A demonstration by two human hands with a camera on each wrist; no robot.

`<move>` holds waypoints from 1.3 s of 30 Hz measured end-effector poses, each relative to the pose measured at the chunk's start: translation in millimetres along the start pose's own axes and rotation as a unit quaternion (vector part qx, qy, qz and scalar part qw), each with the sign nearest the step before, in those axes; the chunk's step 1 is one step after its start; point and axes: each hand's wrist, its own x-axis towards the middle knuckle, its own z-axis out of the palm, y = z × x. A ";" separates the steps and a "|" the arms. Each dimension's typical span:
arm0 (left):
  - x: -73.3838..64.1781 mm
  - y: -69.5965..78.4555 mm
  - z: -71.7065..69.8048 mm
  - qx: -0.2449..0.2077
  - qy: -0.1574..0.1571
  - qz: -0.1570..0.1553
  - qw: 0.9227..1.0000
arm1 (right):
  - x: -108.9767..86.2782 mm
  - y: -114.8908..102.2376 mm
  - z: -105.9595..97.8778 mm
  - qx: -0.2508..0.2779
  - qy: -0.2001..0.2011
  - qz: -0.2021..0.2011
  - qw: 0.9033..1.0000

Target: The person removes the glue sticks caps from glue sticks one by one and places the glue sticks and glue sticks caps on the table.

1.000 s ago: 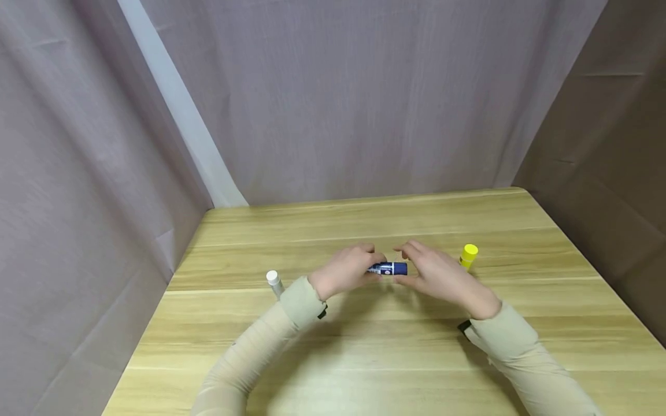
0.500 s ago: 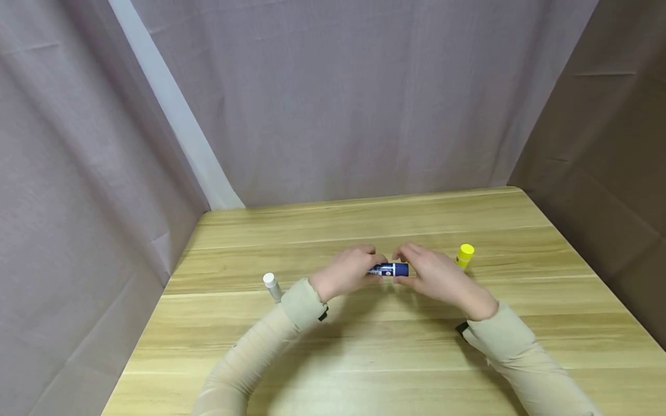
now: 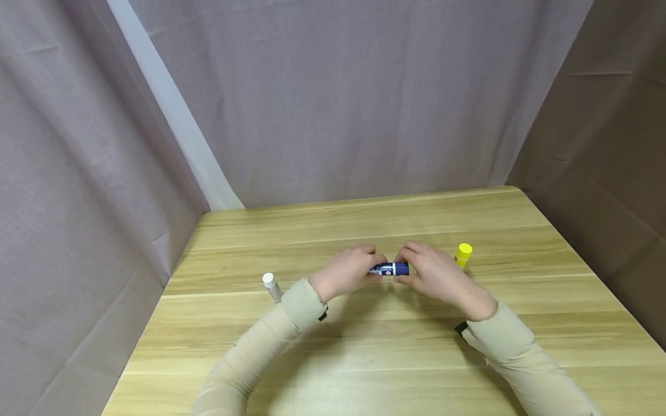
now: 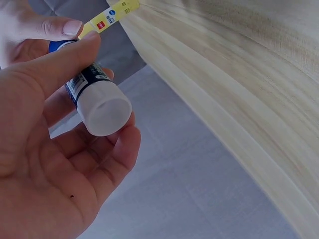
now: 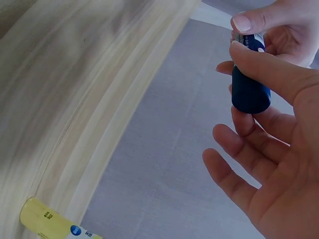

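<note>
A dark blue glue stick (image 3: 387, 269) lies level between both hands, above the table. My left hand (image 3: 346, 269) grips its labelled body with thumb and fingers; the left wrist view shows the translucent white base (image 4: 105, 110) poking out past them. At the other end, my right hand (image 3: 439, 278) pinches the blue cap (image 5: 250, 93) between thumb and fingers. Its remaining fingers are loosely bent below the cap in the right wrist view. Part of the label is hidden under the fingers.
A yellow glue stick (image 3: 462, 256) stands upright on the wooden table (image 3: 364, 370), just beyond the right hand. Left of the left wrist stands a white-capped glue stick (image 3: 272, 286), close to the sleeve. Grey curtains (image 3: 333, 104) enclose the table's back and sides.
The right hand's fingers have closed in from hovering around the blue cap to pinching it. The left hand keeps its grip. The head view has shifted slightly.
</note>
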 end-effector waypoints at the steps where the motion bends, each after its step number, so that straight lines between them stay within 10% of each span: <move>1: -0.1 0.2 0.0 0.000 -0.001 -0.001 1.000 | -0.5 0.0 0.1 -0.001 0.000 0.001 1.000; 29: -7.7 -7.2 2.8 -0.009 0.003 -0.006 1.000 | -15.9 15.5 -10.9 0.006 0.012 0.006 1.000; 39: -13.6 -11.6 3.7 -0.010 -0.001 -0.014 1.000 | -35.7 24.1 -36.6 0.017 0.095 0.003 0.995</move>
